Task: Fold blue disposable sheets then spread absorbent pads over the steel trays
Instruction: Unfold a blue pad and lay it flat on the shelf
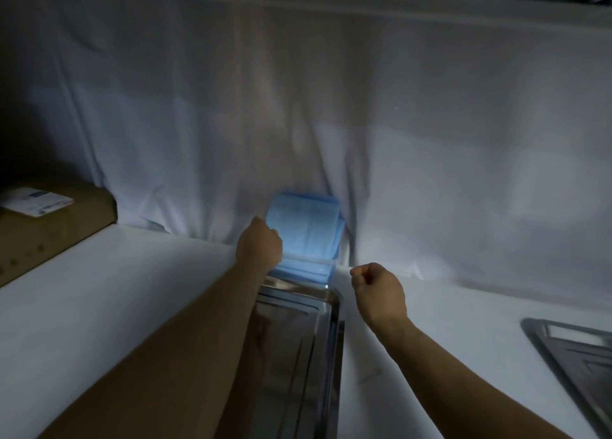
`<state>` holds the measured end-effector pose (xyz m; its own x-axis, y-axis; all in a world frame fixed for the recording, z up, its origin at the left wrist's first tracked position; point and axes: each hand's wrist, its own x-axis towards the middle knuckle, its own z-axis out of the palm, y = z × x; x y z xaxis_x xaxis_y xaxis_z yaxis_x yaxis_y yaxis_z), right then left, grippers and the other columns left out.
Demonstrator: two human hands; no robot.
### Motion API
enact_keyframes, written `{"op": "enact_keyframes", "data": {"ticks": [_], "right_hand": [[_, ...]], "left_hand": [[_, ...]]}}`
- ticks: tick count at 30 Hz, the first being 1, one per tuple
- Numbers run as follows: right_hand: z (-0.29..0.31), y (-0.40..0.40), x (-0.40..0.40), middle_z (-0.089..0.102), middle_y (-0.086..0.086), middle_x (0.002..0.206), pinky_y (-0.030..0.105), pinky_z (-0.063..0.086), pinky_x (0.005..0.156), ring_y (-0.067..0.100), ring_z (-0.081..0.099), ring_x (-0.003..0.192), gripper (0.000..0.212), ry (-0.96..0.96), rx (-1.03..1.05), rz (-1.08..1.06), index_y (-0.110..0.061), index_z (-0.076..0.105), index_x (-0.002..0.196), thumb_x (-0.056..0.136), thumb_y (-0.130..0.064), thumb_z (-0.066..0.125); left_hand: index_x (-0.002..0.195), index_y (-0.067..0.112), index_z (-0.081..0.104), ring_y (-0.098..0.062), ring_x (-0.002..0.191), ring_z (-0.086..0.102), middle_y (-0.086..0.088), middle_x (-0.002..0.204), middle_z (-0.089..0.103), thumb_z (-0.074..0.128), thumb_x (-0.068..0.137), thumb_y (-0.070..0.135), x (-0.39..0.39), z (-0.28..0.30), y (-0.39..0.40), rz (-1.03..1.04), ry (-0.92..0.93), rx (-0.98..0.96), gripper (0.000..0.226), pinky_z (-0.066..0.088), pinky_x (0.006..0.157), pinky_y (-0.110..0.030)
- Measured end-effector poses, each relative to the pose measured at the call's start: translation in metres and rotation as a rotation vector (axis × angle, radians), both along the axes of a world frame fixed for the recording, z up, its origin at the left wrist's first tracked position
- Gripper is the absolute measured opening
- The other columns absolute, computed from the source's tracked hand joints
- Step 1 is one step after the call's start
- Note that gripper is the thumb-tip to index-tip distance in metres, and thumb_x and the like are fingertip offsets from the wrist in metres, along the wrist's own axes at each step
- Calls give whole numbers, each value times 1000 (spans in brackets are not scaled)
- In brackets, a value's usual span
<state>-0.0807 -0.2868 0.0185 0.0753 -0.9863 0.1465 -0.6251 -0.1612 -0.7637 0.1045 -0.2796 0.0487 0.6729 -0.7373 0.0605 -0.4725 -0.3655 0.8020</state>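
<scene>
A: Where's the blue sheet stack (306, 226) sitting?
B: Leaning on the backdrop, beyond the steel tray (298, 339). Left hand (260, 245) gripping its edge (probably); right hand (377, 289) fisting, empty. Looking soft, light; I'm suggesting corners.

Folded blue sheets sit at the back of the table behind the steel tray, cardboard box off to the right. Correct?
Not quite. The head view shows the cardboard box on the left, not the right. The rest holds: the folded blue sheets sit at the back of the table, behind the steel tray.
</scene>
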Motion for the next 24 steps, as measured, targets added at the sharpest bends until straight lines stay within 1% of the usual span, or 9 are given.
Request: {"op": "enact_keyframes", "data": {"ticks": [5, 8, 10, 12, 15, 17, 20, 22, 24], "right_hand": [[2, -2, 5, 62, 3, 86, 37, 54, 84, 20, 60, 84, 15, -118, 31, 34, -14, 60, 94, 97, -20, 47], [3, -1, 7, 64, 5, 89, 42, 54, 87, 24, 62, 86, 14, -169, 58, 39, -13, 60, 95, 96, -18, 47], [3, 0, 8, 65, 6, 92, 45, 53, 88, 25, 63, 88, 16, -210, 78, 41, -12, 60, 104, 95, -17, 48], [6, 3, 7, 65, 6, 93, 44, 53, 87, 24, 64, 86, 29, -245, 105, 53, -14, 53, 123, 95, -17, 48], [18, 14, 5, 64, 7, 98, 25, 53, 65, 17, 63, 79, 43, -380, 158, 111, -20, 37, 141, 99, -17, 43], [30, 23, 2, 63, 9, 101, 17, 47, 55, 15, 61, 78, 45, -477, 186, 154, -24, 30, 146, 101, -21, 39], [50, 37, -4, 62, 10, 97, 23, 49, 60, 19, 60, 77, 40, -583, 227, 183, -27, 35, 142, 103, -30, 31], [64, 46, -9, 65, 13, 97, 27, 50, 64, 23, 61, 78, 36, -620, 264, 185, -23, 48, 126, 103, -36, 25], [75, 55, -14, 67, 16, 98, 30, 52, 67, 26, 63, 79, 41, -664, 311, 173, -18, 51, 115, 101, -41, 20]], "left_hand": [[124, -5, 44, -32, 84, 65, -27, 113, 61, 51, 88, 9, -5, 4, -6, -22, 292, -111, 39, 54, 62, -31], [106, -1, 56, -32, 83, 69, -22, 103, 67, 60, 64, 29, -3, -5, -7, -35, 303, -208, 52, 59, 74, -45], [104, 0, 60, -33, 86, 68, -22, 102, 67, 60, 77, 25, -5, -5, -5, -41, 340, -249, 37, 57, 81, -47], [105, 3, 61, -39, 96, 66, -24, 106, 66, 54, 86, 24, -8, -2, 0, -46, 351, -287, 30, 54, 86, -52], [106, 9, 60, -39, 104, 61, -22, 110, 64, 52, 82, 36, -12, 3, 6, -97, 346, -349, 37, 50, 92, -53], [113, 9, 58, -34, 108, 59, -16, 114, 63, 51, 92, 28, -19, 15, 16, -116, 354, -378, 29, 47, 98, -47], [122, 13, 55, -28, 111, 58, -10, 118, 61, 46, 97, 19, -30, 34, 31, -157, 412, -441, 27, 45, 102, -42], [119, 16, 55, -27, 109, 60, -7, 113, 62, 45, 98, 17, -39, 46, 41, -181, 440, -463, 24, 46, 98, -39], [117, 17, 56, -26, 109, 60, -7, 112, 62, 44, 98, 16, -47, 55, 50, -213, 453, -490, 22, 46, 99, -40]]}}
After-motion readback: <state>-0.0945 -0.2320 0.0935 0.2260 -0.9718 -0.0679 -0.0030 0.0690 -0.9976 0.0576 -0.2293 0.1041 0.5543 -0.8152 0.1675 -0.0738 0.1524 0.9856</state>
